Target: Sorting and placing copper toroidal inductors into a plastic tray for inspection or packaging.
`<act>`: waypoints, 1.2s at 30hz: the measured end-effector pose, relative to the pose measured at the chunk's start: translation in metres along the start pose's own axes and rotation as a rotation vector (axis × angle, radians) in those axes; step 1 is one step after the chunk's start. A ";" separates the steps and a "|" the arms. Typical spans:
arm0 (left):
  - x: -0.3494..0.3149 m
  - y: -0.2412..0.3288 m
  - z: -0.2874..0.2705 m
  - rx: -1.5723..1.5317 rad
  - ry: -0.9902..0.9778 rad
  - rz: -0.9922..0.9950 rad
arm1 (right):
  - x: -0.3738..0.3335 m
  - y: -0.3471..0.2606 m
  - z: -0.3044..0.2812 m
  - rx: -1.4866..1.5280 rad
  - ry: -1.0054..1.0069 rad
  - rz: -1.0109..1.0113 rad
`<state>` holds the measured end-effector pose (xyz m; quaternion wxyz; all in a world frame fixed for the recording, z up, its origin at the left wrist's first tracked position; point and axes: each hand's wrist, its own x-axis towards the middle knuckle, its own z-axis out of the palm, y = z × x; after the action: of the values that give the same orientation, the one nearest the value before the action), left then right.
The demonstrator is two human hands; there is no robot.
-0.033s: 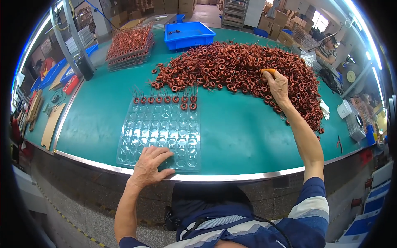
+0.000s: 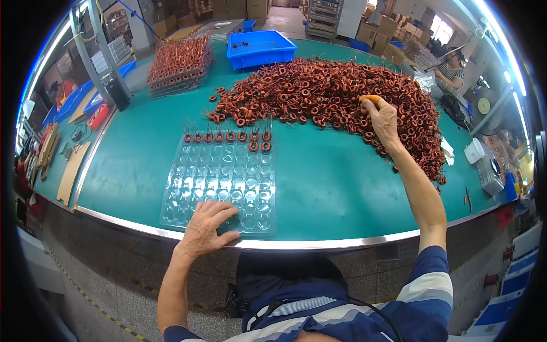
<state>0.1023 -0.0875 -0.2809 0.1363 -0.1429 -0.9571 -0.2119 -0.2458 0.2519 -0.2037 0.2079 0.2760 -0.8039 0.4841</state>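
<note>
My left hand lies with its fingers apart on the near edge of a clear plastic tray of round pockets. Copper-wound ring coils with upright wire leads fill the tray's far row, and two more sit in the row below at its right end. At the large heap of loose ring coils, my right hand has its fingers drawn together, with an orange cover on a fingertip. Whatever is between those fingertips is hidden against the heap.
A blue bin with a few small dark parts stands beyond the heap. Stacked trays of coils are at the far left. Pliers and a white container lie at the right. Another person sits at the far right.
</note>
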 end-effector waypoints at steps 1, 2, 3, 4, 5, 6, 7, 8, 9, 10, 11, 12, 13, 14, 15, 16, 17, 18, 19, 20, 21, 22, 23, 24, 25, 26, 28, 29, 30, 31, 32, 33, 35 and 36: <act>0.003 0.003 -0.001 -0.001 0.001 -0.002 | -0.006 -0.010 -0.003 0.070 -0.031 0.065; 0.005 0.009 -0.002 -0.028 0.068 -0.020 | -0.014 -0.022 -0.003 0.104 -0.054 0.045; 0.006 0.017 -0.001 -0.055 0.134 -0.046 | -0.023 -0.038 -0.001 0.142 -0.084 0.026; 0.010 0.028 0.003 -0.045 0.246 -0.066 | -0.034 -0.056 0.002 0.197 -0.119 0.070; 0.017 0.036 0.013 -0.167 0.307 -0.112 | -0.046 -0.067 0.003 0.243 -0.156 0.089; 0.026 0.046 0.021 -0.285 0.368 -0.163 | -0.058 -0.082 0.007 0.277 -0.179 0.106; 0.041 0.062 0.026 -0.458 0.382 -0.199 | -0.070 -0.093 0.009 0.330 -0.207 0.141; 0.053 0.077 0.031 -0.572 0.389 -0.223 | -0.083 -0.103 0.015 0.408 -0.234 0.181; 0.062 0.086 0.041 -0.707 0.405 -0.219 | -0.095 -0.115 0.021 0.479 -0.264 0.220; 0.071 0.094 0.050 -0.855 0.417 -0.210 | -0.106 -0.123 0.029 0.543 -0.283 0.251; 0.079 0.100 0.058 -0.946 0.411 -0.211 | -0.116 -0.128 0.037 0.587 -0.300 0.289; 0.085 0.108 0.062 -1.037 0.403 -0.206 | -0.126 -0.135 0.042 0.631 -0.312 0.326; 0.088 0.114 0.067 -1.112 0.475 -0.166 | -0.134 -0.140 0.047 0.662 -0.320 0.335; 0.089 0.118 0.067 -1.119 0.496 -0.179 | -0.140 -0.140 0.050 0.675 -0.373 0.331; 0.088 0.120 0.066 -1.126 0.518 -0.190 | -0.144 -0.142 0.051 0.687 -0.425 0.325; 0.085 0.118 0.070 -1.106 0.559 -0.233 | -0.145 -0.145 0.046 0.582 -0.484 0.341; 0.080 0.114 0.065 -1.034 0.502 -0.240 | -0.149 -0.149 0.045 0.586 -0.486 0.339; 0.074 0.108 0.058 -0.962 0.445 -0.246 | -0.153 -0.152 0.046 0.502 -0.433 0.194; 0.069 0.108 0.053 -0.879 0.423 -0.255 | -0.154 -0.156 0.045 0.416 -0.378 0.050; 0.066 0.107 0.052 -0.878 0.421 -0.254 | -0.152 -0.162 0.036 0.342 -0.474 0.047; 0.063 0.107 0.051 -0.776 0.450 -0.146 | -0.153 -0.162 0.035 0.341 -0.472 0.049; 0.062 0.107 0.051 -0.674 0.477 -0.037 | -0.155 -0.160 0.036 0.385 -0.532 0.125; 0.062 0.108 0.053 -0.648 0.485 0.011 | -0.155 -0.157 0.038 0.432 -0.591 0.205; 0.059 0.109 0.055 -0.650 0.480 0.011 | -0.155 -0.157 0.038 0.418 -0.583 0.195; 0.056 0.110 0.055 -1.013 0.361 -0.071 | -0.156 -0.156 0.037 0.418 -0.579 0.200; 0.053 0.113 0.054 -1.373 0.230 -0.158 | -0.158 -0.156 0.035 0.369 -0.565 0.125; 0.055 0.121 0.052 -1.618 0.190 -0.220 | -0.158 -0.156 0.030 0.309 -0.539 0.047; 0.058 0.125 0.049 -1.752 0.157 -0.274 | -0.157 -0.156 0.026 0.300 -0.530 0.045; 0.059 0.127 0.047 -1.817 0.135 -0.298 | -0.156 -0.155 0.023 0.263 -0.495 -0.038; 0.059 0.129 0.049 -1.824 0.132 -0.304 | -0.157 -0.157 0.019 0.260 -0.498 -0.030; 0.062 0.127 0.051 -1.882 0.114 -0.346 | -0.154 -0.160 0.016 0.191 -0.482 -0.083; 0.063 0.125 0.054 -1.939 0.096 -0.388 | -0.153 -0.161 0.014 0.123 -0.465 -0.135; 0.061 0.126 0.058 -1.985 0.064 -0.411 | -0.156 -0.161 0.013 0.059 -0.445 -0.189; 0.061 0.128 0.060 -2.058 0.028 -0.405 | -0.157 -0.160 0.011 0.039 -0.436 -0.230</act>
<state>0.0768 0.0632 -0.2668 -0.0780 -0.0246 -0.3196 -0.9440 -0.0245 0.2193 -0.1971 0.0780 0.4677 -0.7834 0.4018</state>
